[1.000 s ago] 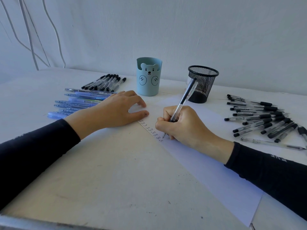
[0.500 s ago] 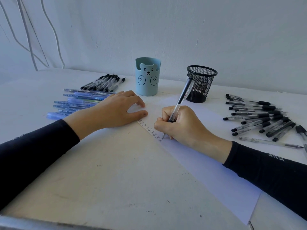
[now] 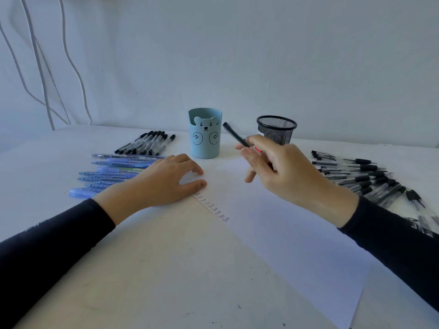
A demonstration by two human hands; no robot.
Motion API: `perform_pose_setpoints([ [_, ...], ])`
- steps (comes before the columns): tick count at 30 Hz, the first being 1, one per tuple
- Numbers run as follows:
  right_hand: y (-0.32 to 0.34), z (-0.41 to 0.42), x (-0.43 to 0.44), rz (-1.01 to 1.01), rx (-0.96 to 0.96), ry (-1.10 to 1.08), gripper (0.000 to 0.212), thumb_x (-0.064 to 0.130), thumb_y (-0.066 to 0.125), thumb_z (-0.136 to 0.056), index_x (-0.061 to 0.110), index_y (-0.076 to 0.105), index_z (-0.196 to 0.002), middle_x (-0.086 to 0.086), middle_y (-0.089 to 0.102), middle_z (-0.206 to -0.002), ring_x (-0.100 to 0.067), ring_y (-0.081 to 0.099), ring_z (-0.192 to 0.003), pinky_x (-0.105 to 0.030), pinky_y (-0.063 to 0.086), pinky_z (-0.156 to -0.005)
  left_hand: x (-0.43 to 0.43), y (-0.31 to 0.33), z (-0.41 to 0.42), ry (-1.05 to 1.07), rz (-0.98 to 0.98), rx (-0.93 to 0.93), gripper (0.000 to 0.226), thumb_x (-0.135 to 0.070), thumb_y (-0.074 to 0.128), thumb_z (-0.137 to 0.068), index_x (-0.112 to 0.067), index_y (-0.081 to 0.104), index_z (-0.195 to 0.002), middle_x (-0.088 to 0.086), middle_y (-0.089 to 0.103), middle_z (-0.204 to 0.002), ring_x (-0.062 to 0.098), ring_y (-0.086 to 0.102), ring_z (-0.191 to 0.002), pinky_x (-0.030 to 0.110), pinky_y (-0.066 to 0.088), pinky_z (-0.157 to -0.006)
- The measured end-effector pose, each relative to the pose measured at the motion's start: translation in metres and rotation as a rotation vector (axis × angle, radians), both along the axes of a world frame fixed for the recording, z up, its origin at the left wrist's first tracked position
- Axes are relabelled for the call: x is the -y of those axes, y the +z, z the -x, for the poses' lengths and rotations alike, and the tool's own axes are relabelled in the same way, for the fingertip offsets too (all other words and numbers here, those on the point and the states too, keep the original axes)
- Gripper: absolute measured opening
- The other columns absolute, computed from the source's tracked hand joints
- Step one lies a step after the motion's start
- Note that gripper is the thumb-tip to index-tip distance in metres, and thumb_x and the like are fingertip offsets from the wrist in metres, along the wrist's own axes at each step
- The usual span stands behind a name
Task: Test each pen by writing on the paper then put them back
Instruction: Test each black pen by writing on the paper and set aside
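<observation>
Right hand [image 3: 285,169] rose from white paper sheet [image 3: 285,233], pinching slim black plastic pen [image 3: 235,134] aimed 11 o'clock; left hand [image 3: 161,184] lay flat, fingers apart. Pen judged light, stiff; hold mid-barrel.

Paper [image 3: 297,233]: white, matt, smooth, no creases.
Surface [image 3: 166,276]: pale, matt coat, scuffed, with dark specks and faint scratches; the material under it cannot be told.
Cup [image 3: 205,148]: light blue plastic by the look, smooth, satin, with a printed bear face.
Basket [image 3: 276,130]: black metal wire mesh under a smooth solid rim.
Held pen [image 3: 234,134]: black plastic, smooth, slight sheen.
Right pens [image 3: 363,168]: clear glossy plastic barrels, black caps, duller dark grips.
Blue pens [image 3: 114,173]: translucent blue plastic, glossy, printed.
Rear pens [image 3: 152,141]: clear barrels, black caps.
Sleeves [image 3: 47,252]: black cloth, matt, close-fitting.
Wall [image 3: 237,55]: white, matt, slightly uneven, small marks.
Cables [image 3: 35,55]: white, smooth sheath.
</observation>
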State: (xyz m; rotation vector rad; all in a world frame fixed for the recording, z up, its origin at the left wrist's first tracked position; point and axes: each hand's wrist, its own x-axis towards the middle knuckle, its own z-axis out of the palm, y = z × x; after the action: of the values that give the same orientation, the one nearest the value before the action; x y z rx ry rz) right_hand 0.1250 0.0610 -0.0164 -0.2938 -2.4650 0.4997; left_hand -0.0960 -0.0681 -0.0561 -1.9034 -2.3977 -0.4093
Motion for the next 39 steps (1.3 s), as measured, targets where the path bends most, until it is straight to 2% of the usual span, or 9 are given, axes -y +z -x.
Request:
perform_pose_setpoints([
  [3, -0.01, -0.006, -0.005, -0.135, 0.103, -0.022, 0.027, 0.028, 0.045, -0.102, 0.019, 0.061, -0.122, 0.019, 0.051, -0.08, 0.004, 0.049, -0.071, -0.015, 0.034, -0.063, 0.0, 0.0, 0.0, -0.004, 0.006, -0.009, 0.042, -0.058, 0.044, -0.092, -0.036, 0.054, -0.127, -0.014, 0.049, -0.123, 0.007, 0.043, -0.103, 0.027, 0.036, -0.093],
  [6, -0.027, -0.013, -0.003, -0.129, 0.32, -0.011, 0.044, 0.045, 0.03, -0.103, 0.027, 0.053, -0.135, 0.019, 0.051, -0.094, 0.0, 0.047, -0.09, -0.024, 0.043, -0.083, 0.0, 0.0, 0.001, -0.004, 0.007, -0.01, 0.044, -0.06, 0.043, -0.091, -0.036, 0.053, -0.127, -0.015, 0.048, -0.124, 0.007, 0.044, -0.106, 0.029, 0.038, -0.098],
  [9, -0.036, -0.014, -0.005, -0.18, 0.287, 0.083, 0.049, 0.054, 0.028, -0.098, 0.029, 0.063, -0.121, 0.011, 0.054, -0.088, -0.007, 0.049, -0.083, -0.033, 0.045, -0.081, -0.001, 0.0, 0.002, -0.006, 0.007, -0.005, 0.047, -0.063, 0.04, -0.089, -0.037, 0.054, -0.126, -0.015, 0.048, -0.124, 0.005, 0.042, -0.104, 0.03, 0.038, -0.098],
  [19, -0.051, -0.01, -0.015, -0.082, 0.212, 0.133, 0.029, 0.032, 0.058, -0.097, 0.033, 0.067, -0.124, 0.014, 0.047, -0.093, -0.01, 0.045, -0.09, -0.011, 0.032, -0.073, 0.001, 0.0, 0.002, -0.021, -0.001, 0.013, 0.042, -0.058, 0.045, -0.091, -0.036, 0.055, -0.125, -0.016, 0.048, -0.12, 0.006, 0.043, -0.1, 0.028, 0.039, -0.093],
  [26, -0.036, -0.012, -0.012, -0.223, 0.396, 0.059, 0.042, 0.045, 0.04, -0.1, 0.033, 0.054, -0.138, 0.014, 0.045, -0.108, -0.011, 0.037, -0.091, -0.029, 0.036, -0.09, 0.001, -0.003, 0.004, -0.045, -0.034, -0.018, 0.05, -0.068, 0.038, -0.086, -0.037, 0.057, -0.121, -0.017, 0.05, -0.117, 0.008, 0.047, -0.105, 0.032, 0.041, -0.097],
  [28, -0.02, -0.021, -0.022, -0.171, 0.385, -0.017, 0.035, 0.038, 0.043, -0.102, 0.033, 0.06, -0.132, 0.015, 0.05, -0.111, -0.014, 0.044, -0.099, -0.03, 0.036, -0.095, 0.0, -0.003, 0.0, -0.117, -0.141, 0.007, 0.055, -0.071, 0.034, -0.081, -0.036, 0.061, -0.115, -0.017, 0.055, -0.114, 0.006, 0.05, -0.104, 0.032, 0.046, -0.092],
  [31, 0.003, -0.041, -0.049, -0.373, 0.6, -0.371, 0.034, 0.022, 0.042, -0.099, 0.031, 0.063, -0.125, 0.007, 0.053, -0.124, -0.02, 0.047, -0.117, -0.035, 0.033, -0.1, -0.003, -0.003, -0.021, -0.288, -0.252, 0.141, 0.046, -0.064, 0.042, -0.086, -0.034, 0.069, -0.108, -0.017, 0.061, -0.108, 0.006, 0.059, -0.096, 0.023, 0.05, -0.082],
  [35, 0.006, -0.059, -0.067, -0.475, 0.881, -0.58, 0.022, -0.004, 0.043, -0.083, 0.013, 0.057, -0.082, -0.002, 0.05, -0.093, -0.025, 0.047, -0.099, -0.034, 0.036, -0.088, -0.007, -0.005, -0.052, -0.413, -0.231, 0.199, 0.039, -0.063, 0.052, -0.085, -0.037, 0.072, -0.106, -0.019, 0.063, -0.096, 0.004, 0.061, -0.085, 0.01, 0.047, -0.07],
  [39, 0.002, -0.058, -0.075, -0.518, 0.826, -0.605, 0.036, -0.005, 0.047, -0.083, 0.014, 0.066, -0.106, -0.002, 0.063, -0.108, -0.023, 0.058, -0.1, -0.03, 0.037, -0.078, -0.008, -0.008, -0.056, -0.437, -0.296, 0.145, 0.028, -0.045, 0.062, -0.086, -0.032, 0.073, -0.108, -0.022, 0.062, -0.091, 0.001, 0.06, -0.078, 0.006, 0.043, -0.07],
])
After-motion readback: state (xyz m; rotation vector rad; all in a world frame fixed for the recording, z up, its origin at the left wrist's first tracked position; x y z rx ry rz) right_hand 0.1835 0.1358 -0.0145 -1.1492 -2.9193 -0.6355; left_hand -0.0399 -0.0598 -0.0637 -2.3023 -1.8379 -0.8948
